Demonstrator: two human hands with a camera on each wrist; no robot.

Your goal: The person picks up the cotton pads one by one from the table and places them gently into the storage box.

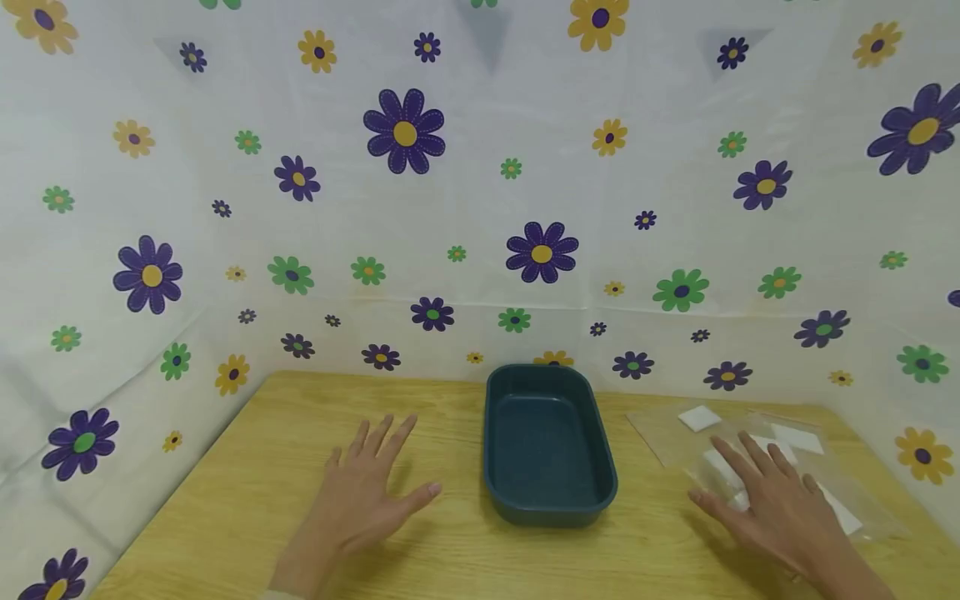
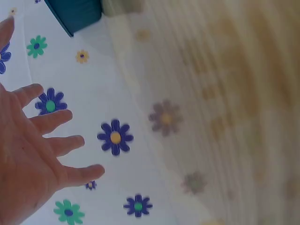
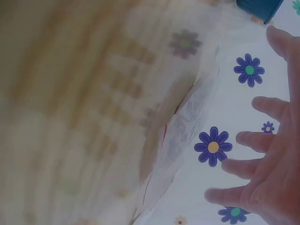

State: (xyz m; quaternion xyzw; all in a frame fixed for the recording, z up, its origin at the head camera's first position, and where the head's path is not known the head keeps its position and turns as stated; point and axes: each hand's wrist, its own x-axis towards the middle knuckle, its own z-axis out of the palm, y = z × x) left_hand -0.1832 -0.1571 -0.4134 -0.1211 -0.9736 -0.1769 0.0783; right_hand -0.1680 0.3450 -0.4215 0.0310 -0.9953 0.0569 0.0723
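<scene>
A dark teal rectangular tub [image 1: 551, 512] with rounded corners stands on the wooden table between the two hands, and nothing shows inside it. To its left is my left hand [image 1: 363, 492], palm down with fingers spread, holding nothing. My right hand [image 1: 780, 508], also spread and without anything in its grasp, is over several clear plastic bags [image 1: 660, 429] with white pieces [image 1: 699, 418] in them. The hand hides part of these bags. In the wrist views, both the left hand [image 2: 28, 154] and the right hand [image 3: 267, 168] show straight, parted fingers.
A pale wood-grain table [image 1: 300, 417] spreads under everything. White cloth with purple, yellow and green flowers [image 1: 450, 200] hangs behind it and along both sides. The tub's far end is close to the back cloth. The bags lie near the table's right edge.
</scene>
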